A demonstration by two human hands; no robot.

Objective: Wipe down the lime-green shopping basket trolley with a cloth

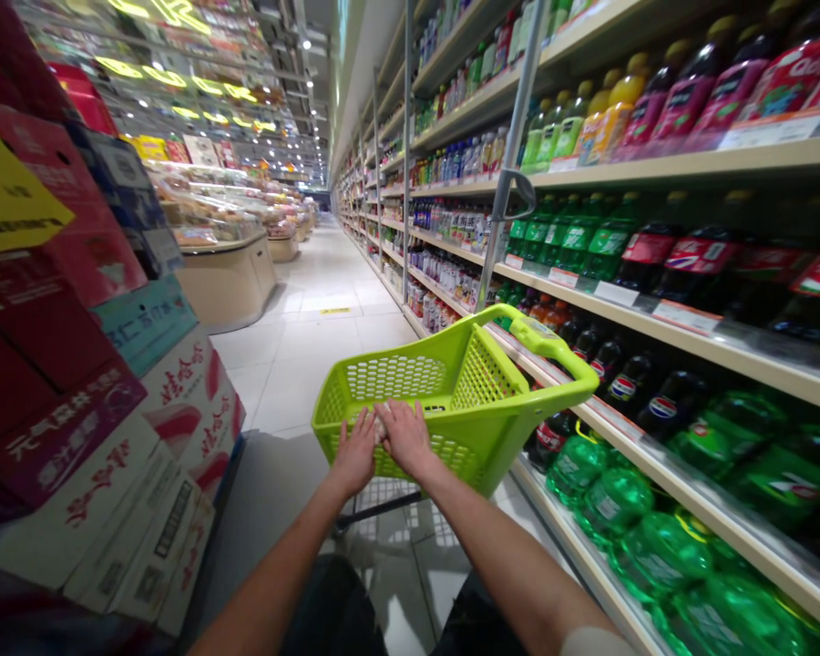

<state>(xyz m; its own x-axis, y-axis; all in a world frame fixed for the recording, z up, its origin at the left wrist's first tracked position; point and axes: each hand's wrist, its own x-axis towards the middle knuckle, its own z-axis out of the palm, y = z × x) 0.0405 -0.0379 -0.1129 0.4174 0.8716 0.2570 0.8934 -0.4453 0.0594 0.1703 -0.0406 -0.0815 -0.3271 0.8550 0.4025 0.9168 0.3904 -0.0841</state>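
Note:
My left hand and my right hand meet side by side at the near rim of a lime-green plastic shopping cart. Fingers of both hands are stretched forward over that rim, and the inner fingers touch or nearly touch. A small pale patch shows between them; I cannot make out what it is. The cart stands slantwise before my knees, its handle toward the shelves on the right. Its basket has honeycomb holes and a perforated flap, and no goods show in the visible part.
Drink shelves run along the right, close to the cart handle, with green soda bottles on the lowest level. Stacked cartons rise at the left. Ahead, a tiled aisle passes a rounded display counter.

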